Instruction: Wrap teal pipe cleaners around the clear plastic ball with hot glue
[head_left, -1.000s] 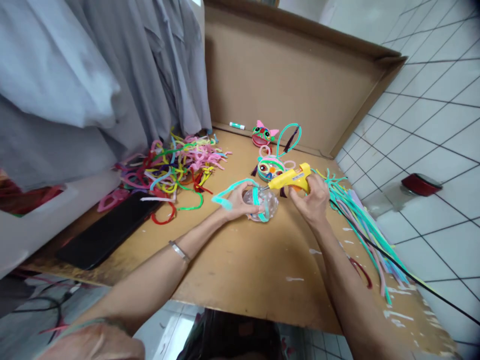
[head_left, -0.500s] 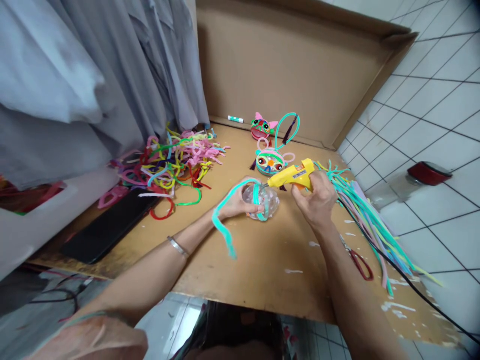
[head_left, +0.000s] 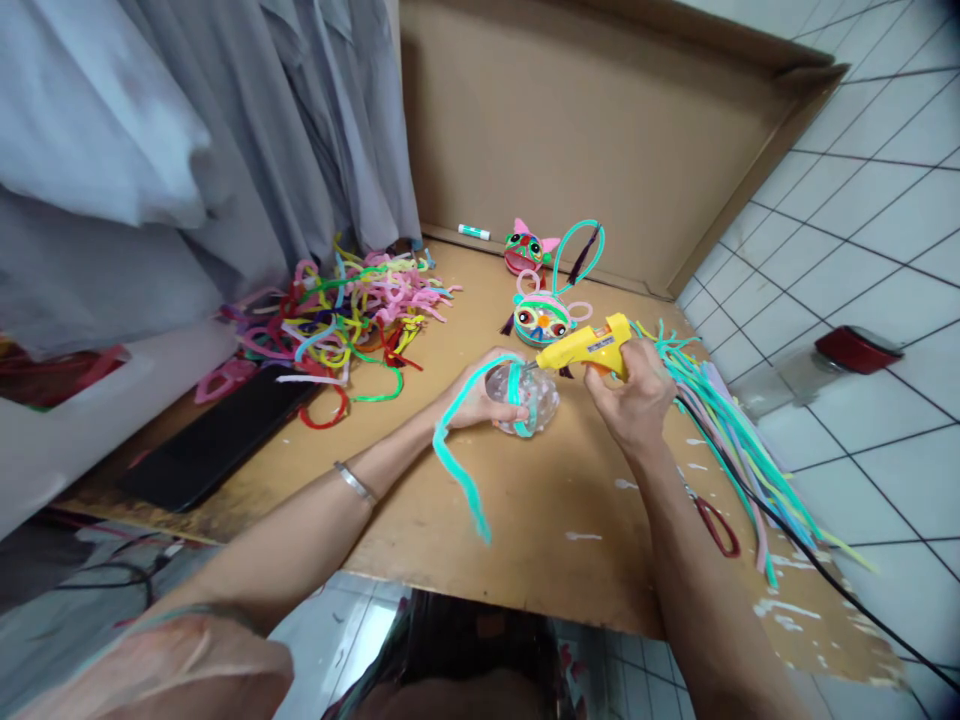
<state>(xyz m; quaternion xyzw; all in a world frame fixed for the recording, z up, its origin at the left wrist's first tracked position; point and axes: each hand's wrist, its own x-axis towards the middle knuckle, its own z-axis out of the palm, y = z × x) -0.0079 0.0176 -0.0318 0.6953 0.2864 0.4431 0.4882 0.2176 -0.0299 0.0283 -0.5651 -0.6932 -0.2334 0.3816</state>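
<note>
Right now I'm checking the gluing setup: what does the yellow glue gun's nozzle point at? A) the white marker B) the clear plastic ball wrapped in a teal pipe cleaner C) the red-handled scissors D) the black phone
B: the right hand holds the yellow glue gun with its nozzle at the clear plastic ball, which the left hand steadies, a teal pipe cleaner wrapped over it.

Left arm: bare, reaching forward from lower left, a metal bangle at the wrist. Left hand (head_left: 476,398): fingers curled in a cupping grasp, thumb uppermost. Right arm: bare, extended from lower right. Right hand (head_left: 636,400): closed fist-like grip, knuckles facing the wearer, level with the left hand, near it but apart.
</note>
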